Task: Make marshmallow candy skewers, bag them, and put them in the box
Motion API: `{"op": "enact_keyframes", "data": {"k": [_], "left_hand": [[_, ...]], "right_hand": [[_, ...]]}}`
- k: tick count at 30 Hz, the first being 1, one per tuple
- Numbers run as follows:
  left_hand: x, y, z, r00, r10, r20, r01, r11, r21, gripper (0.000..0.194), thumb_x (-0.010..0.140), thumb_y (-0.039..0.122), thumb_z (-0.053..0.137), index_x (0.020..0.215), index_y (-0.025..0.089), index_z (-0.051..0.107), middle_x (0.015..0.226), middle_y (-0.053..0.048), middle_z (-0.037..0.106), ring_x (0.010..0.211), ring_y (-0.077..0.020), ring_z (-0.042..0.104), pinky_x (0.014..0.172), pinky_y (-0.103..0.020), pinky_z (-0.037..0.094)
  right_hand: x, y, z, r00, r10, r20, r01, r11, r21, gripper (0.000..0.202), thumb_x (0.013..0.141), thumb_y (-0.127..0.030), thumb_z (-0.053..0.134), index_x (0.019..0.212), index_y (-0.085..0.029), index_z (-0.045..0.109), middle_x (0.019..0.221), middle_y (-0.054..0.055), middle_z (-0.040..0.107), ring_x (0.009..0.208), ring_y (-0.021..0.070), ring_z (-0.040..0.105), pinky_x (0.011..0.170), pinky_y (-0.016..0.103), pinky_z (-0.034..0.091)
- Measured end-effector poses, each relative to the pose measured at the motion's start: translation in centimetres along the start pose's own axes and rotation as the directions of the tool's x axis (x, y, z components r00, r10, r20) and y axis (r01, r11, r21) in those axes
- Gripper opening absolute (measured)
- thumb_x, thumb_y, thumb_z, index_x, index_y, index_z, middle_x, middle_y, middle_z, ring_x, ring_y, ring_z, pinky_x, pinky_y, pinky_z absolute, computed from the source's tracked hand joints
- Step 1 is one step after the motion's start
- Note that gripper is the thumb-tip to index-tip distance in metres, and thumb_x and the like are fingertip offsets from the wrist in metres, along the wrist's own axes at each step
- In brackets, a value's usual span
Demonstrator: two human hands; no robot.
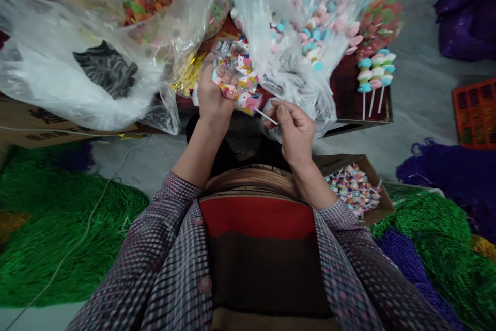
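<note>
Head view: clear bags (296,80) crowd the desk (344,85), three marshmallow skewers (376,72) lie by its near right corner, and grey floor (420,91) opens beyond. At the near edge, the left hand (215,94) grips a wrapped candy (248,101), which juts toward the right hand (297,127); its fingers are bent beside the stick (266,115), grip unclear. The wrapper is colourfully printed, the stick white.
</note>
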State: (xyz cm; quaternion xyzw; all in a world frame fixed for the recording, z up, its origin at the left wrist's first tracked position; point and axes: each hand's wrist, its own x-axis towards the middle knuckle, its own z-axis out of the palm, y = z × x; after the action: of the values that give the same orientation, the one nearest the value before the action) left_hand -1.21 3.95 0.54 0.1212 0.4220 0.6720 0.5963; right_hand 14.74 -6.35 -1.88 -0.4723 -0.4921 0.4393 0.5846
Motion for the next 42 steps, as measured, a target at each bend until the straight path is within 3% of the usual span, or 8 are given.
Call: {"op": "enact_keyframes", "data": {"k": [3, 7, 13, 18, 23, 27, 35, 42], "left_hand": [[-0.4, -0.3, 0.2, 0.998, -0.047, 0.033, 0.047, 0.999, 0.005, 0.022, 0.092, 0.058, 0.064, 0.105, 0.039, 0.066, 0.052, 0.005, 0.045, 0.053, -0.0139, 0.05, 0.053, -0.028, 0.037], [-1.9, -0.5, 0.9, 0.999, -0.041, -0.011, 0.04, 0.998, -0.042, 0.021, 0.096, 0.054, 0.062, 0.106, 0.036, 0.064, 0.057, 0.007, 0.047, 0.049, -0.011, 0.046, 0.054, -0.026, 0.039], [-2.8, -0.7, 1.3, 1.0, 0.008, -0.013, -0.007, 0.993, 0.119, 0.019, 0.099, 0.053, 0.058, 0.105, 0.035, 0.062, 0.06, 0.005, 0.046, 0.053, -0.0125, 0.049, 0.058, -0.026, 0.042], [-1.4, -0.9, 0.3, 0.998, 0.05, 0.04, -0.053, 0.995, 0.086, 0.022, 0.094, 0.056, 0.064, 0.106, 0.037, 0.064, 0.062, 0.004, 0.049, 0.06, -0.0153, 0.055, 0.06, -0.028, 0.045], [-0.8, -0.6, 0.5, 0.993, 0.038, 0.114, -0.05, 0.993, 0.106, 0.021, 0.091, 0.059, 0.066, 0.099, 0.039, 0.067, 0.068, 0.001, 0.059, 0.069, -0.0182, 0.062, 0.06, -0.029, 0.048], [-2.6, -0.7, 1.6, 0.983, -0.076, 0.169, 0.059, 0.993, 0.107, 0.034, 0.093, 0.063, 0.063, 0.105, 0.032, 0.068, 0.078, -0.002, 0.065, 0.077, -0.0182, 0.067, 0.066, -0.029, 0.052], [-3.9, -0.2, 2.1, 0.993, -0.041, 0.113, 0.035, 0.998, 0.057, 0.015, 0.102, 0.039, 0.059, 0.114, 0.033, 0.065, 0.079, 0.003, 0.064, 0.06, -0.0078, 0.058, 0.066, -0.023, 0.05], [-4.7, -1.3, 1.1, 0.926, -0.204, 0.318, 0.099, 0.944, 0.316, 0.033, 0.093, 0.055, 0.068, 0.098, 0.022, 0.068, 0.084, -0.003, 0.069, 0.082, -0.0168, 0.071, 0.07, -0.027, 0.052]], "right_hand": [[1.2, 0.0, -0.1, 0.994, 0.064, 0.084, -0.064, 0.998, -0.011, 0.038, 0.089, -0.059, 0.071, 0.11, -0.027, 0.076, 0.092, -0.001, 0.077, 0.077, 0.0125, 0.072, 0.068, 0.027, 0.063], [2.2, -0.2, -0.1, 0.95, 0.186, 0.249, -0.178, 0.983, -0.056, 0.032, 0.087, -0.046, 0.075, 0.11, -0.024, 0.076, 0.082, -0.002, 0.073, 0.069, 0.0124, 0.069, 0.061, 0.026, 0.06], [2.0, -0.4, 0.6, 0.953, 0.249, 0.171, -0.237, 0.967, -0.091, 0.025, 0.085, -0.032, 0.071, 0.108, -0.026, 0.08, 0.071, -0.005, 0.07, 0.054, 0.0089, 0.06, 0.056, 0.025, 0.057], [0.8, -1.6, 0.0, 0.944, 0.285, 0.164, -0.277, 0.958, -0.071, 0.033, 0.088, -0.043, 0.07, 0.117, -0.028, 0.077, 0.065, -0.006, 0.071, 0.055, 0.0096, 0.063, 0.056, 0.024, 0.057], [0.1, -3.0, -0.9, 0.839, 0.435, 0.327, -0.462, 0.887, 0.005, 0.047, 0.078, -0.064, 0.078, 0.08, -0.018, 0.074, 0.058, -0.002, 0.069, 0.045, 0.0075, 0.058, 0.043, 0.019, 0.045], [0.3, -3.0, -0.7, 0.852, 0.445, 0.276, -0.472, 0.881, 0.037, 0.053, 0.068, -0.069, 0.084, 0.075, -0.018, 0.07, 0.05, -0.006, 0.061, 0.04, 0.0051, 0.05, 0.04, 0.017, 0.039], [-0.1, -2.7, -1.0, 0.746, 0.528, 0.406, -0.591, 0.806, 0.039, 0.056, 0.069, -0.069, 0.083, 0.087, -0.017, 0.072, 0.057, -0.003, 0.069, 0.044, 0.0075, 0.058, 0.042, 0.018, 0.044], [0.3, -1.9, -1.0, 0.856, 0.459, 0.237, -0.494, 0.861, 0.117, 0.055, 0.07, -0.072, 0.081, 0.085, -0.02, 0.068, 0.058, -0.005, 0.067, 0.044, 0.0073, 0.056, 0.043, 0.019, 0.043]]}}
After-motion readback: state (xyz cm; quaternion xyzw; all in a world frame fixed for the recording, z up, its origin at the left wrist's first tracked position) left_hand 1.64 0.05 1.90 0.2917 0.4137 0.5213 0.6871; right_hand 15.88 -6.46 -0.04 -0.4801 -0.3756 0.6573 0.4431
